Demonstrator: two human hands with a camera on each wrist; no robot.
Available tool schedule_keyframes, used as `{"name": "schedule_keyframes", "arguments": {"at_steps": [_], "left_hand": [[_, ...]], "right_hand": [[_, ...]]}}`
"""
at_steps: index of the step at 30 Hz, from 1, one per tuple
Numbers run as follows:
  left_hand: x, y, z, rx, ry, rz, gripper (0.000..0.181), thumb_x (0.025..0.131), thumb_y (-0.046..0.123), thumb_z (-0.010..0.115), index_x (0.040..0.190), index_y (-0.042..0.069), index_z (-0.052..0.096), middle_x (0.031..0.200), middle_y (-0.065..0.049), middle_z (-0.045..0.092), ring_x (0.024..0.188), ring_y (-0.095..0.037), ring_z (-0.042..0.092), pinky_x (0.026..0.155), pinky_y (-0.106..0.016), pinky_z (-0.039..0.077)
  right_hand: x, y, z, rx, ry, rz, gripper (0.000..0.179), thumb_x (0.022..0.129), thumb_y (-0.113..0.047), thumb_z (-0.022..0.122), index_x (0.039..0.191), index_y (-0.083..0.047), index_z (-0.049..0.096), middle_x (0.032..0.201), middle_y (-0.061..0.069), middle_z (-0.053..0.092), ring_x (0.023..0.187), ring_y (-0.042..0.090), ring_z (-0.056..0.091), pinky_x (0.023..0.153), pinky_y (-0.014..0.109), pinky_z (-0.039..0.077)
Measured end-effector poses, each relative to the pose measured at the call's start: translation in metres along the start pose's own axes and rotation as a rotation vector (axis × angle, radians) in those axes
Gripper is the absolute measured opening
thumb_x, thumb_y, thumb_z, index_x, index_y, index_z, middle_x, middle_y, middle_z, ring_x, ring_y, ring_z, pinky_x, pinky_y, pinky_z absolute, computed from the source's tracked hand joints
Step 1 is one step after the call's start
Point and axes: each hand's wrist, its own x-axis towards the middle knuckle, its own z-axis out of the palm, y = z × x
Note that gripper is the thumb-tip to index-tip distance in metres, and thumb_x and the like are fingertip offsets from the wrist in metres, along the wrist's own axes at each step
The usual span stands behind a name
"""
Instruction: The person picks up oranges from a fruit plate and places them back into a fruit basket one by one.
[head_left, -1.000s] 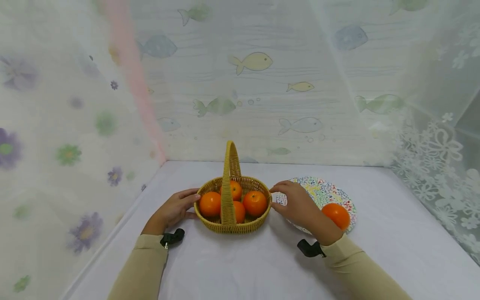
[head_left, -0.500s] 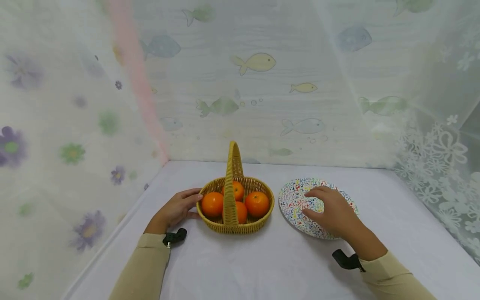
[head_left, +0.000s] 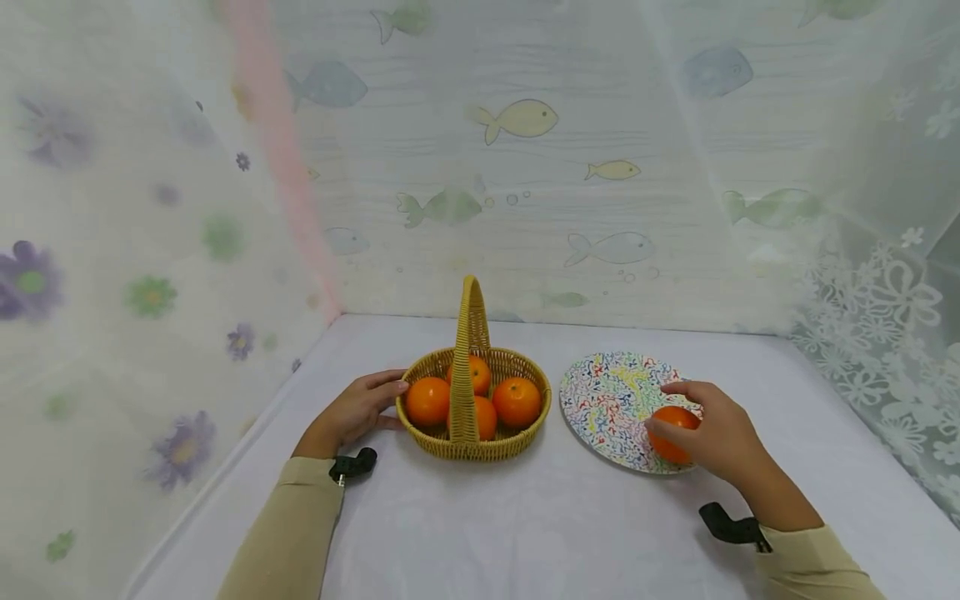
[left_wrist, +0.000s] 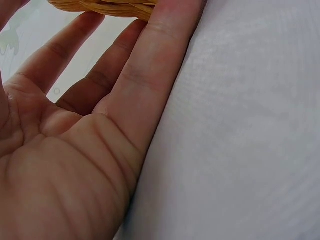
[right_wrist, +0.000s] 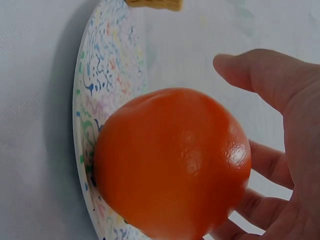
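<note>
A yellow woven basket [head_left: 487, 452] with a tall arched handle holds several oranges [head_left: 517, 402] on the white-covered table. My left hand [head_left: 358, 410] touches the basket's left end; in the left wrist view its fingers are spread and fairly straight, tips against the weave. To the right, a round plate [head_left: 600, 404] with a multicoloured squiggle pattern bears a single orange [right_wrist: 172, 165] on its right part. My right hand [head_left: 723, 433] is around that orange, thumb in front and fingers behind. In the right wrist view the thumb stands apart from the fruit; finger contact is partly hidden.
White cloth [head_left: 480, 533] covers the table. Behind it hangs a pale fish-print curtain [head_left: 525, 208], with a flowered curtain [head_left: 150, 358] on the left and lacy white fabric [head_left: 892, 333] on the right. A narrow gap separates basket and plate.
My right hand has left the basket's right end and moved right over the plate to its orange. The left hand stays at the basket, which still holds its oranges.
</note>
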Motion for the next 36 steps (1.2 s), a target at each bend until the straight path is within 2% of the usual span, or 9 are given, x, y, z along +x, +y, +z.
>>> {"name": "schedule_keyframes", "arguments": {"at_steps": [6,12,19,23,36], "left_hand": [[0.002,-0.002,-0.003,0.005,0.007,0.005,0.064,0.097,0.042,0.071,0.152,0.016,0.052,0.159,-0.008,0.048,0.142,-0.033,0.050,0.093,-0.050,0.061],[0.000,-0.004,-0.006,0.011,0.008,-0.004,0.066,0.098,0.043,0.071,0.154,0.016,0.049,0.161,-0.009,0.045,0.143,-0.034,0.049,0.094,-0.050,0.061],[-0.002,-0.005,-0.005,-0.004,0.026,-0.005,0.063,0.098,0.041,0.071,0.152,0.015,0.052,0.158,-0.008,0.048,0.139,-0.032,0.053,0.093,-0.050,0.061],[-0.001,-0.004,-0.002,-0.021,0.009,0.011,0.060,0.100,0.037,0.069,0.152,0.013,0.051,0.157,-0.010,0.049,0.138,-0.032,0.054,0.093,-0.052,0.061],[0.002,-0.003,0.000,-0.018,-0.008,0.006,0.062,0.099,0.039,0.070,0.152,0.014,0.051,0.158,-0.009,0.049,0.138,-0.030,0.054,0.093,-0.052,0.061]], "right_hand": [[0.001,0.002,0.001,0.041,-0.037,0.032,0.078,0.085,-0.059,0.079,0.145,-0.013,0.057,0.151,0.025,0.046,0.131,0.049,0.047,0.088,0.054,0.062],[0.003,0.002,0.005,0.064,-0.080,0.064,0.077,0.086,-0.053,0.081,0.145,-0.012,0.055,0.148,0.025,0.049,0.126,0.048,0.053,0.087,0.053,0.063],[0.004,0.006,0.009,0.030,-0.129,0.080,0.080,0.085,-0.053,0.082,0.146,-0.011,0.052,0.144,0.025,0.054,0.116,0.042,0.058,0.085,0.051,0.063],[0.004,0.008,0.008,0.002,-0.152,0.083,0.087,0.081,-0.058,0.083,0.146,-0.009,0.051,0.141,0.027,0.055,0.112,0.043,0.059,0.081,0.051,0.063],[0.002,0.012,0.012,-0.009,-0.137,0.078,0.088,0.079,-0.059,0.084,0.144,-0.011,0.052,0.137,0.024,0.060,0.110,0.039,0.061,0.079,0.049,0.063]]}}
